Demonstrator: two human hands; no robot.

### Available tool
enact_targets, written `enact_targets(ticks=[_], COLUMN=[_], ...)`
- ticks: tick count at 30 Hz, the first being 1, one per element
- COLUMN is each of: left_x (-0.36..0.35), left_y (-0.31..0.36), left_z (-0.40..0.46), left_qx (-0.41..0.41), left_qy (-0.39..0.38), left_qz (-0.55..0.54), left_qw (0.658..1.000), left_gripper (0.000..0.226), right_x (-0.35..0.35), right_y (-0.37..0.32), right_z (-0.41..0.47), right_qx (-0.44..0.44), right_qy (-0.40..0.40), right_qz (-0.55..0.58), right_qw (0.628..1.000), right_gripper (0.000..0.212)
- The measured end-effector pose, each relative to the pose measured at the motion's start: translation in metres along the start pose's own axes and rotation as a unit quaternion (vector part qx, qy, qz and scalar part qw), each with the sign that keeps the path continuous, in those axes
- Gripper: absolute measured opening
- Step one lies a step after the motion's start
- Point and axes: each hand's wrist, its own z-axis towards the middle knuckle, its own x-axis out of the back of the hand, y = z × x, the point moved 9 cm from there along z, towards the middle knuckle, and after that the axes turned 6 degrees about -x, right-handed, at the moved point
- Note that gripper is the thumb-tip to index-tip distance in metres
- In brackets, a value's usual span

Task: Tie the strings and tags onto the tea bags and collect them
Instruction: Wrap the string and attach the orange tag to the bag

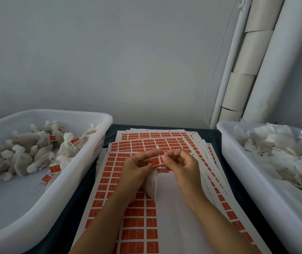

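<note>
1. Both forearms come in from the bottom edge and meet over the middle of the table, above a fanned stack of label sheets (137,213) printed with rows of orange-red stickers.
2. Left hand (137,168) has its fingers curled round a white tea bag (153,186), which hangs down below the palm just over the sheets. Its thumb and forefinger also pinch the left side of an orange-red tag (156,160).
3. Right hand (180,162) pinches the tag's other edge with curled fingertips, so the tag sits right between the two hands. Pretty tight pinch on both sides.
4. A thin bit of string (158,147) seems to poke up above the fingers, too small to be sure.
5. White tub on the left (58,189) holds finished bags (27,156), knotted with tags on.
6. White tub on the right (242,171) is piled with loose untagged bags (282,153) and strings.
7. Cardboard tubes (245,66) lean in the back right corner against the grey wall.
</note>
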Motion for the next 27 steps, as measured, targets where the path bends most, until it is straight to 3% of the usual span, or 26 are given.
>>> enact_targets(ticks=[8,27], left_x=[-0.0024,-0.0095], left_y=[0.0037,0.0076], left_z=[-0.0006,-0.0016], left_qx=[-0.007,-0.011], left_qy=[0.002,-0.029], left_qz=[0.013,0.007], left_qw=[1.0,1.0], left_gripper=[0.034,0.032], right_x=[0.0105,0.0088], right_y=[0.0024,-0.0017], right_z=[0.0026,0.0034], right_qx=[-0.009,0.025], right_qy=[0.044,0.039], right_qz=[0.001,-0.046], right_qw=[0.999,0.998], right_gripper=[0.005,0.009])
